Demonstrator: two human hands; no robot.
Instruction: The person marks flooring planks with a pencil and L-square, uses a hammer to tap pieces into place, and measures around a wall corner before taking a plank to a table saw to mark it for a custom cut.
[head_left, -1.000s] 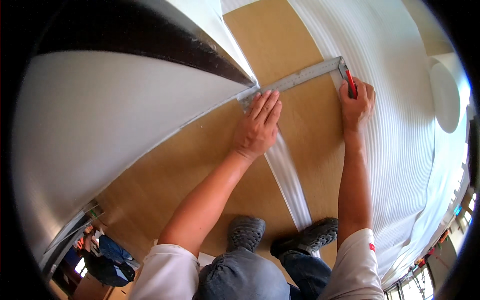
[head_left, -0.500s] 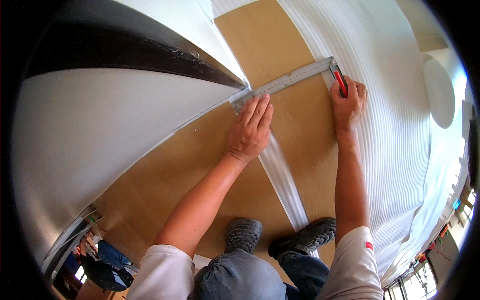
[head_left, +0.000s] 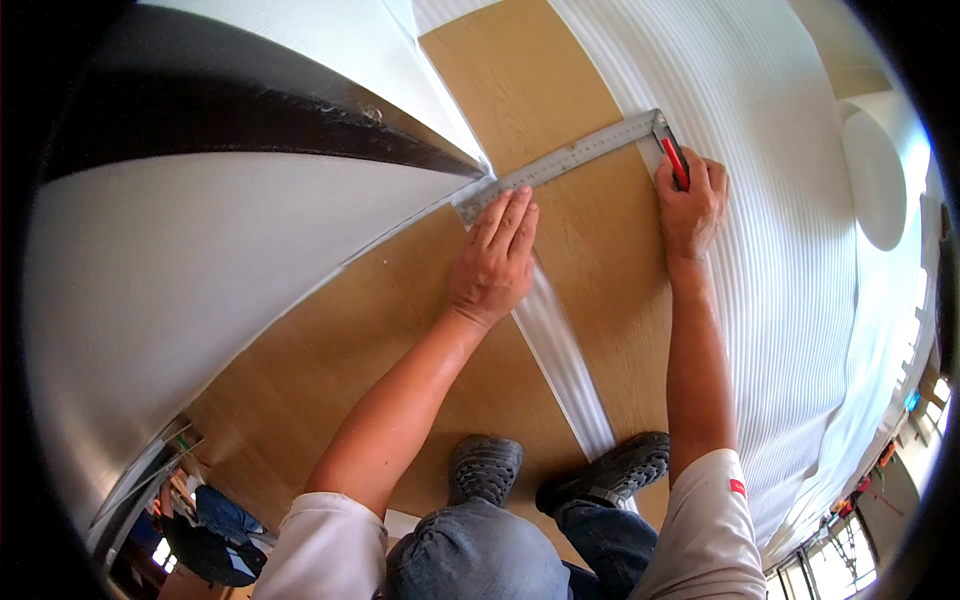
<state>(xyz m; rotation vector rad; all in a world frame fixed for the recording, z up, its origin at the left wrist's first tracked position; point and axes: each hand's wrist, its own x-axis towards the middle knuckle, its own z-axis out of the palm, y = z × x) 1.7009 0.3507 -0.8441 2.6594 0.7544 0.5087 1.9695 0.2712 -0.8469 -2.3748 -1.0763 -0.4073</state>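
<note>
A metal try square (head_left: 590, 150) lies across a wood-look floor plank (head_left: 600, 260), its long ruler blade reaching left to the wall corner. My left hand (head_left: 497, 250) rests flat, fingers stretched out over the blade's left end. At the other end, my right hand (head_left: 693, 205) is closed around the square's short dark handle with a red strip. Under that hand lies ribbed white foam underlay (head_left: 775, 300). A strip of the same foam (head_left: 565, 350) shows in the gap between this plank and the laid flooring (head_left: 430, 370) to its left.
A dark baseboard-like band (head_left: 250, 105) runs along the pale wall to the corner at upper left. My shoes (head_left: 485, 470) stand on the planks. A white roll (head_left: 875, 180) stands at the far right. Bags and loose items (head_left: 215, 530) lie at lower left.
The view has shifted slightly. Both hands and the square keep nearly the same place on the plank.
</note>
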